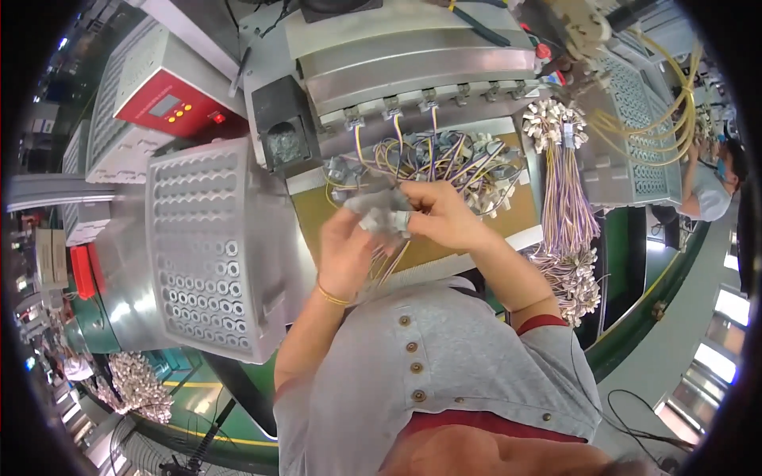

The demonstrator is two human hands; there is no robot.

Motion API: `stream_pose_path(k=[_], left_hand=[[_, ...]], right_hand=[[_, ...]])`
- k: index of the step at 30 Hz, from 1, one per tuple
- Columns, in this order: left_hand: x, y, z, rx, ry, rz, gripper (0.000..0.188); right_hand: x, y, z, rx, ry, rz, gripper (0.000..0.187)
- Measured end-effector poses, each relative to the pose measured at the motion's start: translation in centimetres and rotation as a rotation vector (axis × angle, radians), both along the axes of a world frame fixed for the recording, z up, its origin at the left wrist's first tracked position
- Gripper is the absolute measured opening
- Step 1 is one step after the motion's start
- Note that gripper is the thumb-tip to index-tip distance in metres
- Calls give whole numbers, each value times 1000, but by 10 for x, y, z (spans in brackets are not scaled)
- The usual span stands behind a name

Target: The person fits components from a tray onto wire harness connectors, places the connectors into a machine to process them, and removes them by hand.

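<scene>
Both of my hands meet over the brown work board (317,230), in front of a metal fixture (421,75). My left hand (345,254), blurred by motion, closes on a bunch of grey and white wire connectors (385,210). My right hand (446,216) pinches the same bunch from the other side, thumb and fingers at its edge. Thin wires (389,262) hang down from the bunch between my hands. Just beyond lies a tangled heap of wire harnesses (452,163) with white and grey connectors. Several wires run up into sockets (393,111) along the fixture's front.
A perforated grey tray (202,254) and a red-fronted control box (171,107) stand on the left. A black box (284,131) sits beside the fixture. Bundled harnesses (563,182) hang at the right. Pliers (480,24) lie on top of the fixture. Another person (706,186) works far right.
</scene>
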State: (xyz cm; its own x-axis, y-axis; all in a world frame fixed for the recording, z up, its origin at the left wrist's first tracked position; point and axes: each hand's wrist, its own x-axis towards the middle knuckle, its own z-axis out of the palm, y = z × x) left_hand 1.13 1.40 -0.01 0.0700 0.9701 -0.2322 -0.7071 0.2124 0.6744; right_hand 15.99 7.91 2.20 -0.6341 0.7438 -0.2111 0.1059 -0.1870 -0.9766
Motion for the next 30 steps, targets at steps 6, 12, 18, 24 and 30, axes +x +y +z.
stream_pose_path(k=[6, 12, 18, 24, 30], left_hand=[[26, -13, -49, 120, 752, -114, 34], [26, -28, -73, 594, 1533, 51, 14], [13, -20, -61, 298, 1368, -131, 12], [-26, -43, -31, 287, 1599, -316, 8], [-61, -50, -17, 242, 1669, -45, 9]], right_hand=[[37, 38, -42, 175, 45, -742, 8], [69, 76, -96, 177, 12, -879, 9], [100, 99, -115, 567, -284, -1088, 21], [44, 76, -75, 574, -124, -1067, 21], [78, 97, -109, 912, -217, -894, 17]])
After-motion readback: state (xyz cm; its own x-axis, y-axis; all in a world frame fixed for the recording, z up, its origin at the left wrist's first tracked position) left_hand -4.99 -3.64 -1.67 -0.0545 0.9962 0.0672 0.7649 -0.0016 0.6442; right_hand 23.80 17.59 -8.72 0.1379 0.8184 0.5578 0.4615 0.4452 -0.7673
